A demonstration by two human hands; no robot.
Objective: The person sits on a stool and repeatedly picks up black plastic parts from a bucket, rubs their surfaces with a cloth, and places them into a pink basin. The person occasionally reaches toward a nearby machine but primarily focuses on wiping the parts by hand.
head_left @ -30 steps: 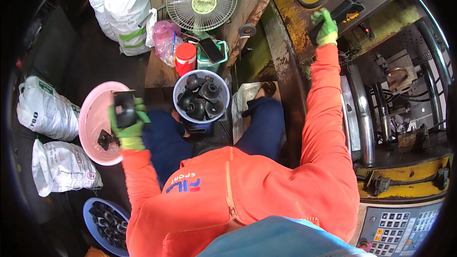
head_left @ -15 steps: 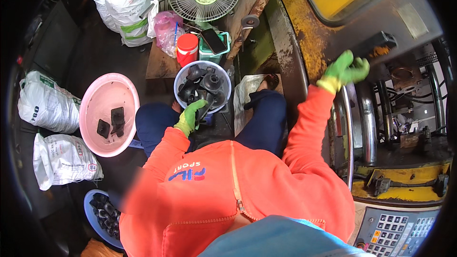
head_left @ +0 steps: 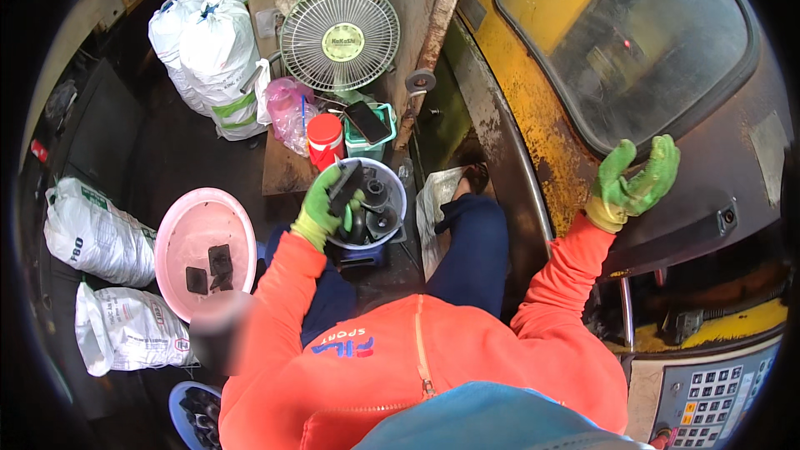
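My left hand (head_left: 319, 210), in a green glove, is closed on a dark flat rubber part (head_left: 346, 187). It holds the part over the left side of a pale basin (head_left: 402, 210) between my knees. Several black moulded rubber parts (head_left: 381, 218) lie in that basin. My right hand (head_left: 635, 185), also gloved in green, is raised with its fingers spread and nothing in them. It is in front of the yellow and dark machine door (head_left: 542, 158), by the lower edge of the door's window (head_left: 633, 42). I cannot tell whether it touches the door.
At left stands a pink basin (head_left: 163, 260) with a few black pieces, beside white sacks (head_left: 104, 229). A blue basin (head_left: 177, 417) of black parts is lower left. Ahead are a fan (head_left: 342, 37), a red-lidded jug (head_left: 326, 137) and a phone (head_left: 367, 121). A keypad panel (head_left: 712, 400) is lower right.
The machine door has moved across the opening at right, hiding most of the inside. My right hand has come off its handle area. My left hand has raised the dark part; the view has shifted.
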